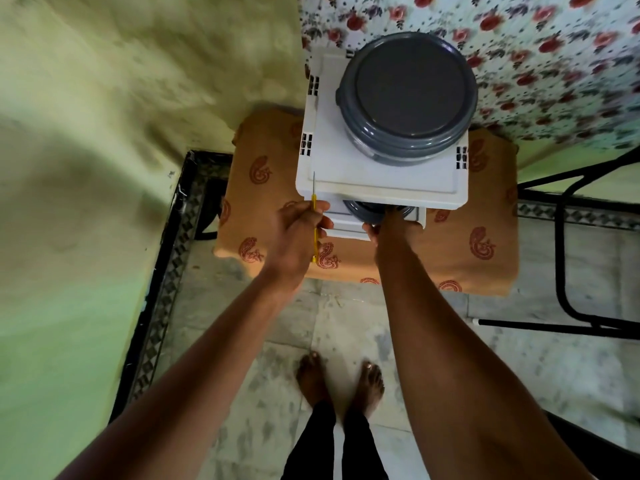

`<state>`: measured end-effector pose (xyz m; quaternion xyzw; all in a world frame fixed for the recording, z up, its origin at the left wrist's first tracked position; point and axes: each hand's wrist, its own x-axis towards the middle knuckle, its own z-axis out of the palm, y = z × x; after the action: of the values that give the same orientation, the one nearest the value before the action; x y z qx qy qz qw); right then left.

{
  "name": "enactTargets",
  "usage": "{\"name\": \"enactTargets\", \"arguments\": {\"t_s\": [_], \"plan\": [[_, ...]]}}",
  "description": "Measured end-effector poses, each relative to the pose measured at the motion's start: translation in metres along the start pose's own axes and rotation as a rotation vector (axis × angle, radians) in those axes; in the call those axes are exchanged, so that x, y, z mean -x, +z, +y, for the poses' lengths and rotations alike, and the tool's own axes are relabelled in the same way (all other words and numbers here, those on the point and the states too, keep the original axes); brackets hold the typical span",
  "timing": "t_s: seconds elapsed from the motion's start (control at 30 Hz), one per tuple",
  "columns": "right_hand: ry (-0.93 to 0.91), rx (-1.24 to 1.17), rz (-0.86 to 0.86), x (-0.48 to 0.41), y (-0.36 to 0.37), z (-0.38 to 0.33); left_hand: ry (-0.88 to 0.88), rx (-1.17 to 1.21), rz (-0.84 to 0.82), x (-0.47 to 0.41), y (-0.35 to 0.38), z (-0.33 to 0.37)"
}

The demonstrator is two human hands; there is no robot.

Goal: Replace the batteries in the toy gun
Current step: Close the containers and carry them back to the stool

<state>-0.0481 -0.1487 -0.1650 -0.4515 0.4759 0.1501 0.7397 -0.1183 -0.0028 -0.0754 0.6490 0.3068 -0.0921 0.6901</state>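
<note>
My left hand (pixel 298 230) is closed around a thin yellow-handled screwdriver (pixel 314 216) whose metal tip points up, just in front of a white plastic drawer unit (pixel 346 168). My right hand (pixel 388 223) reaches into a partly pulled-out white drawer (pixel 341 225) of that unit; its fingers are hidden inside, beside a dark round object (pixel 363 209). No toy gun or batteries are visible.
A grey round lidded container (pixel 408 95) sits on top of the drawer unit. The unit stands on an orange cloth-covered stand (pixel 485 237). Green wall on the left, floral curtain (pixel 519 46) behind, black metal frame (pixel 568 271) at right, my bare feet (pixel 341 382) on tiled floor.
</note>
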Motion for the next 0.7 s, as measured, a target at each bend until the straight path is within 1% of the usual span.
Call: {"name": "enactTargets", "arguments": {"t_s": [0.1,0.17,0.27,0.37,0.43,0.5,0.57,0.7], "plan": [[0.051,-0.083,0.056,-0.006,-0.003,0.004,0.095,-0.071,0.028,-0.003,-0.001,0.009],[0.054,-0.037,0.1,-0.001,-0.008,0.002,0.219,-0.207,0.076,-0.007,0.0,0.019],[0.027,0.062,0.099,0.005,-0.024,0.003,0.295,-0.382,0.225,-0.02,0.005,0.041],[-0.004,0.108,0.107,0.009,-0.036,0.003,0.334,-0.491,0.349,-0.038,0.017,0.069],[-0.018,0.122,0.102,0.015,-0.039,0.0,0.353,-0.566,0.362,-0.052,0.026,0.085],[-0.022,0.117,0.11,0.018,-0.043,-0.002,0.361,-0.618,0.338,-0.066,0.031,0.091],[-0.023,0.131,0.101,0.019,-0.047,-0.002,0.372,-0.67,0.316,-0.081,0.033,0.088],[-0.006,0.111,0.078,0.018,-0.049,0.002,0.377,-0.718,0.331,-0.098,0.039,0.078]]}}
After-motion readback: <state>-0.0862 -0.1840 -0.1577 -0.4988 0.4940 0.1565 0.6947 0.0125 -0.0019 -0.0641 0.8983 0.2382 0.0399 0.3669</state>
